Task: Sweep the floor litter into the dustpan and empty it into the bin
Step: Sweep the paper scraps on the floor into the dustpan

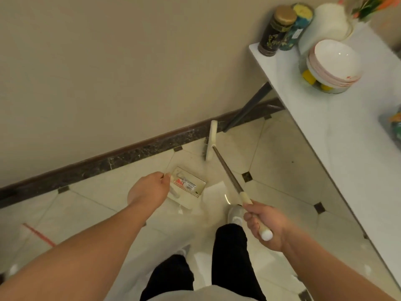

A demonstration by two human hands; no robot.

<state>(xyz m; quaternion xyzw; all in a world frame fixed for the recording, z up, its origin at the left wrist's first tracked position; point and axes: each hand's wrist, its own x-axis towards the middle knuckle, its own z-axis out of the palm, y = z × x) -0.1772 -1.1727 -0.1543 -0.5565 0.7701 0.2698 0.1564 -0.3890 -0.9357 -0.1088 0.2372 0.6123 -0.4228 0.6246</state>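
Observation:
My right hand point(263, 227) grips the cream end of a broom handle point(227, 174). The cream broom head point(211, 141) stands on the floor near the dark skirting board, to the right of the dustpan. A cream dustpan point(191, 187) with a comb edge sits on the tiles, and a small red and white wrapper point(186, 183) lies inside it. My left hand point(149, 189) is curled around the top of the dustpan's upright handle, which is mostly hidden by the hand. A white sheet of paper point(214, 193) lies on the floor just right of the dustpan. No bin is in view.
A white table point(338, 135) with a dark leg point(247, 107) fills the right side. On it stand stacked bowls point(334, 64), two tins point(277, 29) and a white jar. The beige wall runs behind. A red-edged sheet point(36, 234) lies at the left. My feet stand below.

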